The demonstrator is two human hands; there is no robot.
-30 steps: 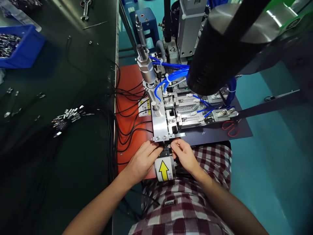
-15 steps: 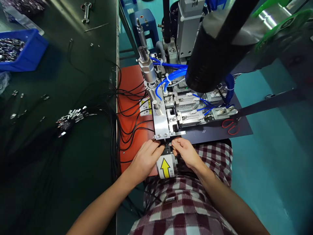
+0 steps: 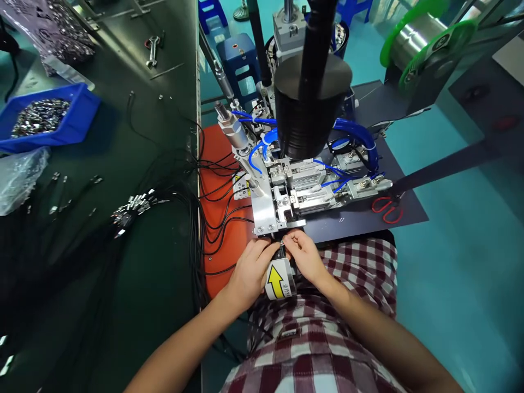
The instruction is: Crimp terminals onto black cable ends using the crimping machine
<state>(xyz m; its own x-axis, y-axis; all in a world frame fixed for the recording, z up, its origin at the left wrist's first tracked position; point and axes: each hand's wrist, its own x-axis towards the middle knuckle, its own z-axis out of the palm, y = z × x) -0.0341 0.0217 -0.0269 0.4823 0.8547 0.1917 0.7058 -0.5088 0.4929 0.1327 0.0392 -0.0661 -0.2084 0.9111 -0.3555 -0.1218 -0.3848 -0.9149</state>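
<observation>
At the near end of a metal machine [image 3: 265, 215], my left hand [image 3: 251, 267] lies with thumb and fingers pressed together, and what they grip is hidden. Facing it, my right hand [image 3: 305, 256] is closed in a pinch, and a small silvery metal connector [image 3: 282, 242] peeks out by its fingertips. Both sets of fingertips almost meet over the machine's feed track, just behind a white label with a yellow arrow [image 3: 275, 281]. Several black cables [image 3: 221, 226] run across the red mat [image 3: 221, 278] into the machine's left side.
On the dark bench at left are a bundle of cable ends with metal plugs [image 3: 137, 207], a blue bin [image 3: 88, 117] of metal parts, a plastic bag [image 3: 20, 180] and a wrench [image 3: 153, 52]. Red-handled scissors [image 3: 387, 209] lie right of the machine. A black cylinder [image 3: 313, 103] overhangs it.
The head view has shifted, so the bench and bin show more. My hands stay at the same spot, fingertips slightly closer together, and less of the small metal connector shows.
</observation>
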